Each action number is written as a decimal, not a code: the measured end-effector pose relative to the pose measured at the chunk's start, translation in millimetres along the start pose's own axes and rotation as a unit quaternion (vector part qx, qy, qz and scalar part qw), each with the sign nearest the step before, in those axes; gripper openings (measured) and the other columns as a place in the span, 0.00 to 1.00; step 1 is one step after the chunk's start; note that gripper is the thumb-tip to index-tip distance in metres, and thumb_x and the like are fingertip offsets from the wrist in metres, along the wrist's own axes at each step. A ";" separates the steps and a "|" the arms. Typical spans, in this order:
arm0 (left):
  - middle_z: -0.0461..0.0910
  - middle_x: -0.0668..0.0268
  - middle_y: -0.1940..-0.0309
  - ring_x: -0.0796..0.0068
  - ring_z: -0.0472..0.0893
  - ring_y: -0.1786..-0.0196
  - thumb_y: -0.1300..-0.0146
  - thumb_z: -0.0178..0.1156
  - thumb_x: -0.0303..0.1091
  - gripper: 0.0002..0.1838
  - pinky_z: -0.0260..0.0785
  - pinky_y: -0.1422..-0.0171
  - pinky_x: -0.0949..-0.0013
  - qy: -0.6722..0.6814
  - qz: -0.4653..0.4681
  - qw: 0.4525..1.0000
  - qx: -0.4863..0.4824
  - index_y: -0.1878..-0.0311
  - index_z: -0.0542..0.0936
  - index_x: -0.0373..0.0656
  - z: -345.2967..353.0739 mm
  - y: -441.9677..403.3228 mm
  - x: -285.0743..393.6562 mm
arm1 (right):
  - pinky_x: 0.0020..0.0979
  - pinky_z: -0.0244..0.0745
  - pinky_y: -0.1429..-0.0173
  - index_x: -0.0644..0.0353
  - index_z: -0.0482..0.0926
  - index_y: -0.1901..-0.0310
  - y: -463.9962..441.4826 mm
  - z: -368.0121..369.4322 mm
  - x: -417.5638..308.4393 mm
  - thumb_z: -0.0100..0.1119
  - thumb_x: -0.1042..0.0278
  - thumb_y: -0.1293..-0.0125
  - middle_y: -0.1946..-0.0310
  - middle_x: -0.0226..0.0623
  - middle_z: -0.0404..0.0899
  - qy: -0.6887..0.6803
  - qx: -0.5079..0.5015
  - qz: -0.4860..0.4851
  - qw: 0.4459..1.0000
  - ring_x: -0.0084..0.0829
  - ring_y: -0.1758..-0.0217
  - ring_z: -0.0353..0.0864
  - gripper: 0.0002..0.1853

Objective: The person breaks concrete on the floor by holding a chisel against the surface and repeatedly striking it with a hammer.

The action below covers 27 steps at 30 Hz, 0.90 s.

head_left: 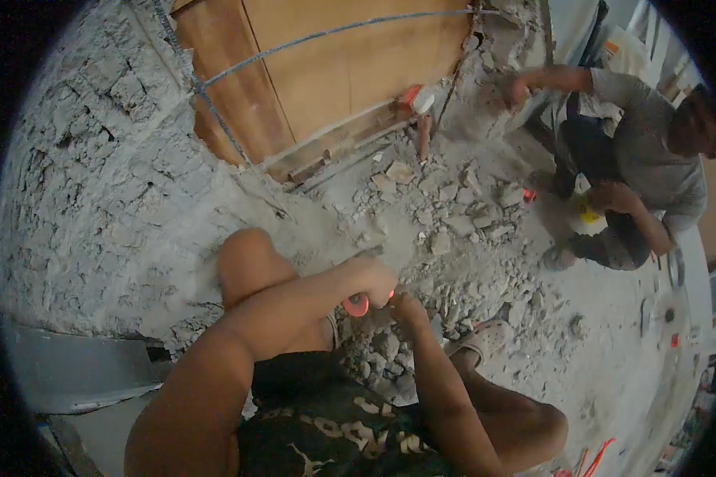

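Note:
My left hand (371, 281) is closed around an orange-red thing (356, 305) with a rounded end, perhaps a tool handle; its kind is unclear. A dark narrow piece (369, 252) shows just above that hand, and I cannot tell whether it belongs to the same thing. Close beside it, my right hand (408, 308) has its fingers curled in near a small red-orange spot. What it grips, if anything, is hidden. Both hands are between my bent knees, above broken concrete rubble (386, 346).
A person (652, 151) in a grey shirt squats at right, one arm stretched toward the wall, a yellow object (589, 213) at the other hand. A wooden panel (358, 71) stands ahead, crossed by a bent rebar (326, 36). Rough chipped wall (103, 183) rises at left.

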<state>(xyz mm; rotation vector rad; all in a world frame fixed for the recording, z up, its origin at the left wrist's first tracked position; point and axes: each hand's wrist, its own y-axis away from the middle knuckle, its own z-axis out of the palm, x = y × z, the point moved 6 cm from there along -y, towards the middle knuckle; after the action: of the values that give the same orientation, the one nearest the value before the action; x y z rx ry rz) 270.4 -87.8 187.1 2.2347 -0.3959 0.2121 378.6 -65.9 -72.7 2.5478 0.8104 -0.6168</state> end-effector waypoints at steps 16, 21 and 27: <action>0.80 0.54 0.77 0.55 0.80 0.71 0.57 0.58 0.34 0.11 0.70 0.68 0.53 -0.040 -0.002 0.999 0.009 0.72 0.81 0.38 -2.8 33.3 21.3 | 0.42 0.77 0.51 0.52 0.81 0.54 5.7 -9.0 -21.5 0.53 0.69 0.47 0.59 0.46 0.82 0.070 -0.099 -0.030 0.992 0.46 0.55 0.81 0.17; 0.81 0.53 0.76 0.52 0.80 0.71 0.57 0.57 0.33 0.11 0.71 0.67 0.52 -0.058 0.017 0.998 -0.032 0.72 0.81 0.37 8.0 31.4 30.3 | 0.41 0.76 0.53 0.54 0.82 0.61 19.8 -53.4 -60.1 0.54 0.68 0.47 0.63 0.42 0.83 0.028 -0.041 -0.137 0.989 0.44 0.57 0.82 0.12; 0.81 0.52 0.76 0.50 0.81 0.69 0.57 0.57 0.32 0.10 0.72 0.67 0.52 -0.029 0.041 0.998 -0.032 0.73 0.82 0.38 18.7 40.9 40.6 | 0.45 0.76 0.62 0.56 0.82 0.67 28.1 -61.0 -62.8 0.58 0.60 0.45 0.67 0.44 0.82 -0.010 -0.050 -0.161 0.986 0.48 0.61 0.82 0.10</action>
<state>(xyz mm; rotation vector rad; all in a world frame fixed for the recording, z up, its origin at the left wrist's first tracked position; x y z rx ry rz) 294.4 -135.3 216.0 2.1679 -0.5197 0.1765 367.2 -85.0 16.5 2.3345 1.2285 -0.6782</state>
